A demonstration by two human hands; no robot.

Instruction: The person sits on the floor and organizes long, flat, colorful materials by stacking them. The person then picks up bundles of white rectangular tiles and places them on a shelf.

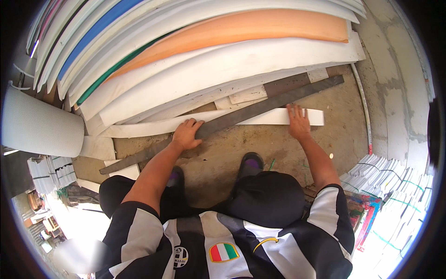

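Note:
A long dark grey strip (pixel 241 113) lies slantwise on the floor, its right end farther off. Beneath it runs a long white strip (pixel 274 117), flat and nearly level across the floor. My left hand (pixel 186 134) is closed across the dark strip, with the fingers over its far edge and the thumb at its near edge. Open, my right hand (pixel 298 123) lies with its fingers spread on the white strip near its right end, just below the dark strip and apart from it.
Large foam-like sheets in white, orange (pixel 232 30), green and blue stand stacked at the back. A thick white roll (pixel 42 122) is at the left. Tied white bundles (pixel 390 179) stand at the right, near a thin pipe (pixel 363 104) and a block wall (pixel 395 69).

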